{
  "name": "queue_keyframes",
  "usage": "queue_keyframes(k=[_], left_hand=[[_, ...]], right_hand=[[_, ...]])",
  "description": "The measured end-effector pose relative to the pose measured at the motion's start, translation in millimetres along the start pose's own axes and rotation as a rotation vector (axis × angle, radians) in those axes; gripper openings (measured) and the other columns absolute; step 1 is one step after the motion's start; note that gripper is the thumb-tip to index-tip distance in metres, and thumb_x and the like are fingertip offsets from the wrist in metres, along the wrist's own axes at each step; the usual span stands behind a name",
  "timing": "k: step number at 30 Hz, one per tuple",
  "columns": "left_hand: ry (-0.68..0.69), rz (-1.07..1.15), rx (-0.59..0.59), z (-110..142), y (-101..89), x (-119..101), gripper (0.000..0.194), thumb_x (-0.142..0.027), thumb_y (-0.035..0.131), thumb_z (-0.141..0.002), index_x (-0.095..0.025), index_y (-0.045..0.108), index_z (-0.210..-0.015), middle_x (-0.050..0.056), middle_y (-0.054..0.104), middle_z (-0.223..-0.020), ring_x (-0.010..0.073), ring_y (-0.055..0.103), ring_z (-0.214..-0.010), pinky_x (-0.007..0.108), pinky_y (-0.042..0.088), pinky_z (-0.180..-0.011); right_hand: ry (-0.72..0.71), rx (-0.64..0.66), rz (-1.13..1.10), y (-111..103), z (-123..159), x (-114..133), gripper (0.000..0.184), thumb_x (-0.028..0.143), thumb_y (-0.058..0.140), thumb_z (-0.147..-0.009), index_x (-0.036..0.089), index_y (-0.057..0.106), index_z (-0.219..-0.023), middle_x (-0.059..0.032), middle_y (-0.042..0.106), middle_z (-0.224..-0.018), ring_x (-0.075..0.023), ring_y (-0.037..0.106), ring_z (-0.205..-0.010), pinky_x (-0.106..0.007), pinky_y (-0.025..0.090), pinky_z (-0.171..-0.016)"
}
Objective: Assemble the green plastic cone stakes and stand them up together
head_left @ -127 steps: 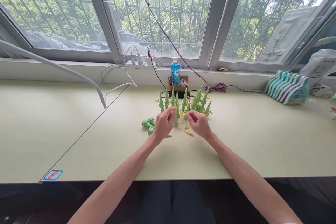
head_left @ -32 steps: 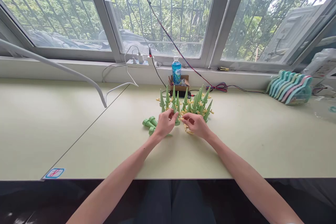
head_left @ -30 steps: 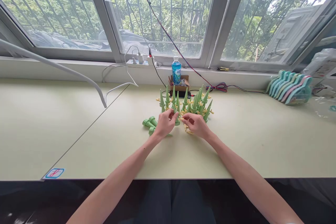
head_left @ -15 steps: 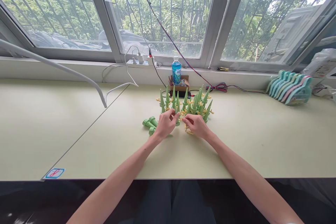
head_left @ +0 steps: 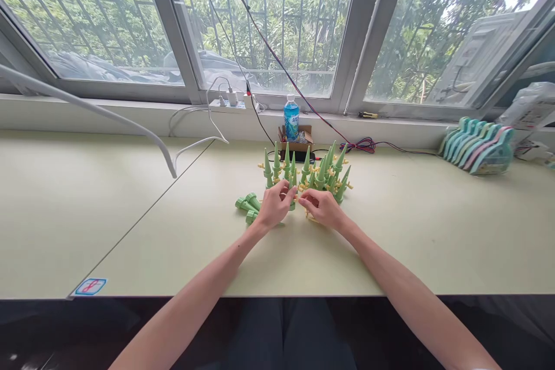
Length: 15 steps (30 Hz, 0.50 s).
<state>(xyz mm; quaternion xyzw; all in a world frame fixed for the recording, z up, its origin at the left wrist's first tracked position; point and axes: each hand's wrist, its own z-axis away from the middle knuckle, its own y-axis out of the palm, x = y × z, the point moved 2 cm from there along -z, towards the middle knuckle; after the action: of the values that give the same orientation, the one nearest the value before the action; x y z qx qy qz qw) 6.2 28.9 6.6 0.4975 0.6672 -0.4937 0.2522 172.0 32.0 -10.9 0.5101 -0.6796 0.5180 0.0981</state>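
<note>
My left hand (head_left: 274, 205) is closed around a green plant-watering spike (head_left: 292, 184), which stands point up with a small yellow valve at its side. Close to that valve, my right hand (head_left: 323, 207) has its thumb and fingers pinched together; whatever they hold, if anything, is too small to make out. Behind both hands stand several green spikes (head_left: 321, 176) with yellow valves, points up. Loose green spikes (head_left: 246, 202) without visible valves lie left of my left hand. Yellow parts (head_left: 313, 218) show on the table under my right hand, partly covered by it.
A blue bottle (head_left: 291, 119) stands at a small cardboard box (head_left: 306, 146) by the wall, behind a dark flat object. Coiled cables (head_left: 364, 144) lie to its right. Pastel hanger-like pieces (head_left: 479, 146) stand far right. A white cable (head_left: 130, 121) crosses the left side.
My right hand's fingertips have shifted very slightly at the spike's yellow valve. My left hand holds the spike in nearly the same place.
</note>
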Motion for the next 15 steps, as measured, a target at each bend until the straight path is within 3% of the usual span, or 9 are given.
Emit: queue_keyframes(k=[15], left_hand=[[0.018,-0.002,0.001,1.0,0.4,-0.6,0.030,-0.043,0.050,-0.090,-0.019,0.041,-0.073,-0.001,0.057,-0.066,0.0070,0.040,-0.046,0.021,0.032,-0.044]], right_hand=[[-0.004,0.038,-0.043,1.7,1.3,-2.3,0.034,0.046,0.049,-0.093,0.016,0.062,-0.082,0.0033,0.046,-0.057,-0.0105,0.036,-0.051,-0.024,0.032,-0.051]])
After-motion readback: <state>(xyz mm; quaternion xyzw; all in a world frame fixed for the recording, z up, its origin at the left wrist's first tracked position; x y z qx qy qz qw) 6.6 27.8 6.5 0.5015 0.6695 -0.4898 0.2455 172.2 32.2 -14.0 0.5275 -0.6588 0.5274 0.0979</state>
